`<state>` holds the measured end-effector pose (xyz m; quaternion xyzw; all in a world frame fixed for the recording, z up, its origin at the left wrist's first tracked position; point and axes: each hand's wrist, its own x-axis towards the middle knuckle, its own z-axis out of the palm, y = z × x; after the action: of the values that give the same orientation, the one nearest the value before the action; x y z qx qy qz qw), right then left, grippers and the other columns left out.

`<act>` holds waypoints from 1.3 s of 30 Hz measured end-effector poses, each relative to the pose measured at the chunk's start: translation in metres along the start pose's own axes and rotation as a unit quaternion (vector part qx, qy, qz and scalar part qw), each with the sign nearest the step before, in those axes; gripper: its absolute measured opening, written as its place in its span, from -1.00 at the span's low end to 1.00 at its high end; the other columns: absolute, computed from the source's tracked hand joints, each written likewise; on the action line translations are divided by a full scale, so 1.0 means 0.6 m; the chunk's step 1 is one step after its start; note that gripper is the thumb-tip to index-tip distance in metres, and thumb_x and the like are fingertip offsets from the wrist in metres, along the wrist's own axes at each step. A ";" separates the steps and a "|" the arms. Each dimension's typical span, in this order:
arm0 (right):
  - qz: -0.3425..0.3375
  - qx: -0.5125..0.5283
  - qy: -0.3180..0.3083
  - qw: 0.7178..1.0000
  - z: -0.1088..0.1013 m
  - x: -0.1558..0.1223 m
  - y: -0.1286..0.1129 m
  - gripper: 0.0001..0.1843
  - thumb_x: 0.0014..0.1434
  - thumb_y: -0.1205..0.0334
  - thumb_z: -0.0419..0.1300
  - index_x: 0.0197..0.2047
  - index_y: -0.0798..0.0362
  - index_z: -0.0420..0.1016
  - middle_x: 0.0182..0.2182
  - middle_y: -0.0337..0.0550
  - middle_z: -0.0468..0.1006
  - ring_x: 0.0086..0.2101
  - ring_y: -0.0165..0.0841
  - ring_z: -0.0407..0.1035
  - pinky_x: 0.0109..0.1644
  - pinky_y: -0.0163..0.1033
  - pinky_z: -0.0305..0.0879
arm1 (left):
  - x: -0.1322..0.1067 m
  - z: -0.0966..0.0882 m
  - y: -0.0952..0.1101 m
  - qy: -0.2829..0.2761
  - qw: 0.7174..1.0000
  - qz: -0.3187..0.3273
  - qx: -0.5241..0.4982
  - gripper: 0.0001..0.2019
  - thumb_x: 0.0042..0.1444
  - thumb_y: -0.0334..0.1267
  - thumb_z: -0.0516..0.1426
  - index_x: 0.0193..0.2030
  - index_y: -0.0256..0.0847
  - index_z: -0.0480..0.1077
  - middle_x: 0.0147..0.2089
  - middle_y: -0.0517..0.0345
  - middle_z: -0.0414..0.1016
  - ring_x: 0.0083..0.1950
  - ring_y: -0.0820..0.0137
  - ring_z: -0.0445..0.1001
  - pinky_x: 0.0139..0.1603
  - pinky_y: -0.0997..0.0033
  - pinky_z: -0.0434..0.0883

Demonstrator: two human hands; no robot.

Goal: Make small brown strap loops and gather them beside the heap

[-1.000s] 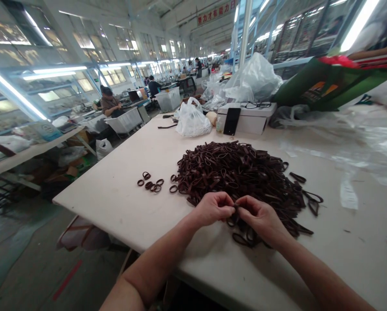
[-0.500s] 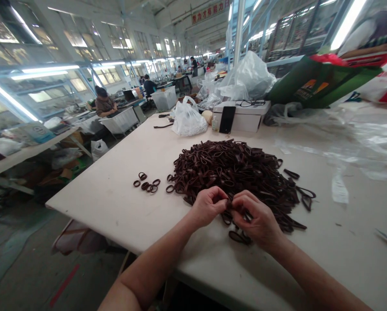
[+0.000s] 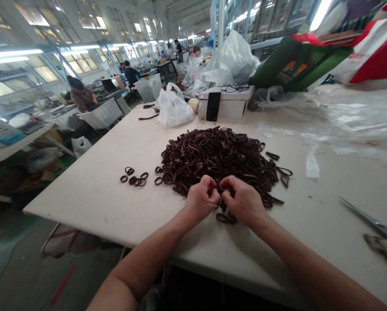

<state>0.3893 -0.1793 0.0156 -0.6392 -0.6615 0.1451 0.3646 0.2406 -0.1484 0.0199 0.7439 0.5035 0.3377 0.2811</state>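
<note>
A heap of dark brown leather-like strap loops lies on the pale table. At its near edge my left hand and my right hand meet, fingertips almost touching. Both are closed in a pinch on one small dark brown loop, mostly covered by the fingers. Below the fingertips a few loose loops rest on the tabletop. Left of the heap sits a small group of round brown rings.
Scissors lie at the right. Behind the heap are a white plastic bag, a black phone leaning on a white box, and a green bag. Clear plastic sheeting spreads at the back right. Other people sit farther off.
My view has shifted, so the table scene appears farther left and higher and the scissors show more. Both hands stay pinched together; the right hand has turned and its fingers are more tightly curled.
</note>
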 end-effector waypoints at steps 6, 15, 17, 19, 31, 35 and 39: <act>0.016 -0.016 0.008 1.000 -0.003 0.001 -0.004 -0.82 0.08 0.30 0.03 -0.31 -0.01 0.44 -0.45 -0.19 0.54 -0.42 -0.30 0.41 -0.32 -0.24 0.21 | -0.004 0.004 0.000 0.007 1.000 0.016 0.025 -0.93 0.03 -0.38 0.07 -0.37 -0.13 0.25 -0.53 0.37 0.25 -0.53 0.53 0.23 -0.45 0.52 0.17; 0.029 0.114 -0.001 0.993 0.002 0.008 0.002 -0.92 -0.03 0.26 0.05 -0.39 -0.02 0.32 -0.55 -0.29 0.40 -0.52 -0.37 0.29 -0.40 -0.28 0.19 | 0.005 -0.002 -0.001 -0.051 0.998 -0.027 -0.037 -0.80 -0.01 -0.44 0.06 -0.24 -0.17 0.38 -0.58 0.40 0.30 -0.57 0.55 0.29 -0.49 0.57 0.24; 0.031 0.117 0.018 0.993 0.003 0.007 0.001 -0.93 -0.01 0.25 0.05 -0.38 -0.02 0.31 -0.56 -0.31 0.38 -0.53 -0.38 0.28 -0.41 -0.28 0.19 | 0.006 -0.002 -0.003 -0.059 0.996 -0.029 -0.052 -0.82 -0.01 -0.43 0.05 -0.26 -0.18 0.40 -0.57 0.37 0.36 -0.57 0.55 0.33 -0.51 0.58 0.26; 0.031 0.120 0.034 0.992 0.004 0.006 0.000 -0.94 0.01 0.24 0.06 -0.37 -0.02 0.31 -0.57 -0.32 0.37 -0.55 -0.40 0.26 -0.43 -0.29 0.18 | 0.007 -0.003 -0.003 -0.061 0.996 -0.033 -0.065 -0.84 -0.03 -0.42 0.05 -0.29 -0.18 0.39 -0.57 0.37 0.37 -0.58 0.55 0.35 -0.54 0.59 0.27; -0.043 0.127 0.005 0.991 0.007 -0.005 0.004 -0.89 0.13 0.21 0.13 -0.24 0.00 0.37 -0.52 -0.29 0.45 -0.55 -0.42 0.34 -0.47 -0.33 0.27 | -0.016 -0.052 -0.012 -0.086 0.955 -0.107 -0.263 -0.83 -0.03 -0.27 0.16 -0.36 -0.16 0.20 -0.61 0.39 0.40 -0.63 0.52 0.41 -0.61 0.60 0.31; -0.068 0.127 0.009 0.990 0.011 -0.003 0.010 -0.83 0.18 0.20 0.14 -0.13 -0.01 0.40 -0.42 -0.22 0.53 -0.53 -0.40 0.38 -0.52 -0.33 0.27 | -0.029 -0.154 -0.091 0.087 0.980 -0.148 -0.105 -0.83 0.05 -0.19 0.13 -0.36 -0.14 0.19 -0.63 0.42 0.33 -0.65 0.53 0.35 -0.60 0.57 0.28; -0.134 0.092 0.020 0.986 0.013 0.004 0.015 -0.90 0.21 0.26 0.11 -0.22 -0.01 0.44 -0.41 -0.20 0.50 -0.48 -0.39 0.39 -0.34 -0.26 0.35 | -0.033 -0.252 -0.181 0.123 0.951 -0.226 0.170 -0.90 0.10 -0.27 0.14 -0.24 -0.15 0.31 -0.55 0.35 0.41 -0.54 0.45 0.44 -0.40 0.47 0.34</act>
<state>0.3910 -0.1736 0.0049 -0.5111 -0.7174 0.1423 0.4515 0.0556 -0.1189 0.0261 0.6005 0.7388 0.2637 0.1552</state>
